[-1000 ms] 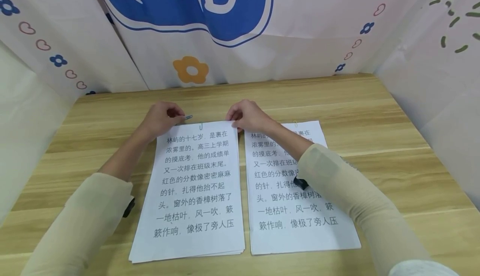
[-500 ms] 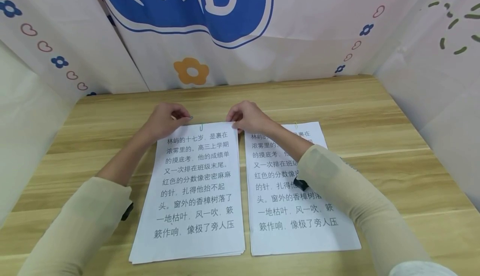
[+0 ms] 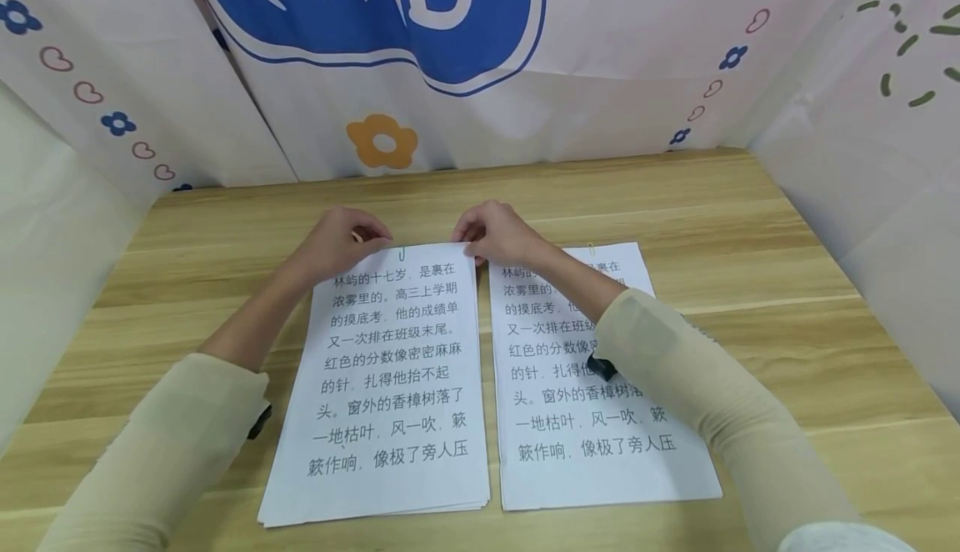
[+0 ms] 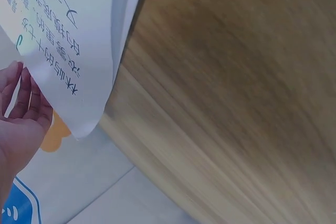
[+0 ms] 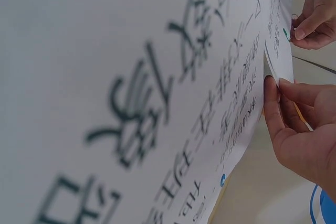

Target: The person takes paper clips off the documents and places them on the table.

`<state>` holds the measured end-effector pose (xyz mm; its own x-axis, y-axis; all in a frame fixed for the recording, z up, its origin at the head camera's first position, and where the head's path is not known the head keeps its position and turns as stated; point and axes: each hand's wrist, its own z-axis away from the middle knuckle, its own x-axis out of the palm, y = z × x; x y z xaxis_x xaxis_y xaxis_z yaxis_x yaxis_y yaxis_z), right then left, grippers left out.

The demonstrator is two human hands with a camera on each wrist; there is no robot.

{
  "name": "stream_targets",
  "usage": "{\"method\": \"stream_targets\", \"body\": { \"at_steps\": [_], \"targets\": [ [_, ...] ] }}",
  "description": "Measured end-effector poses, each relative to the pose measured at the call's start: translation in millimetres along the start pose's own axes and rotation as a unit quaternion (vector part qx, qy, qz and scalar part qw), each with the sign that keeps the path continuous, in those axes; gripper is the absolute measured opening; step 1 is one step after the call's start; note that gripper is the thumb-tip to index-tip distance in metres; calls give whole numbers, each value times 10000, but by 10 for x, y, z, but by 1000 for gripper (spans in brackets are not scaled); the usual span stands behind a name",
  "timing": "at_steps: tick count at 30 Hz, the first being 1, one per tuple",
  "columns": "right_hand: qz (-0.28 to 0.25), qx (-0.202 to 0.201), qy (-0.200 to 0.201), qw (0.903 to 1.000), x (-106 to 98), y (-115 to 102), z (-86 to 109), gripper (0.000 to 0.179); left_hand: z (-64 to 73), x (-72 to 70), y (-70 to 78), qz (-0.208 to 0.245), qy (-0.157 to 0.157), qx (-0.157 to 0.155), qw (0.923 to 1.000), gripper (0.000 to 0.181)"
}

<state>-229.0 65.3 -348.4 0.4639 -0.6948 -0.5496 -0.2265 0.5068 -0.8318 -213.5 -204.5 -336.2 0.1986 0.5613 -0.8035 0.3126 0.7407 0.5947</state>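
Two stacks of printed white paper lie side by side, the left stack [image 3: 397, 352] and the right stack [image 3: 577, 452]. A green paper clip [image 3: 402, 253] sits on the left stack's top edge. Just left of it, my left hand [image 3: 339, 243] has thumb and index finger pinched together at that edge; the small blue paper clip between them is hidden by the fingers in the head view. At the same stack's top right corner, my right hand [image 3: 495, 231] pinches the sheets between thumb and fingers, also seen in the right wrist view, where the corner [image 5: 283, 66] bends.
A yellow paper clip [image 3: 591, 248] is on the right stack's top edge, under which my right forearm [image 3: 577, 277] crosses. Both stacks rest on a wooden table [image 3: 810, 352]. A printed white cloth [image 3: 600, 102] hangs behind the table's far edge.
My left hand has moved slightly right along the top edge, toward the green paper clip. The blue paper clip, earlier sticking out from its fingertips, is now covered. My right hand stays put.
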Motion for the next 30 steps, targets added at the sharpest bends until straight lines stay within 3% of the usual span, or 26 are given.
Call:
{"method": "stream_targets", "body": {
  "at_steps": [14, 30],
  "targets": [
    [-39, -27, 30, 10000, -4, -4, 14, 16, -73, 93, 16, 40, -214, 0, 9998, 11],
    [-81, -14, 16, 10000, 2, 9, -18, 15, -93, 92, 66, -57, -381, 191, 9991, 13]
  ]
}}
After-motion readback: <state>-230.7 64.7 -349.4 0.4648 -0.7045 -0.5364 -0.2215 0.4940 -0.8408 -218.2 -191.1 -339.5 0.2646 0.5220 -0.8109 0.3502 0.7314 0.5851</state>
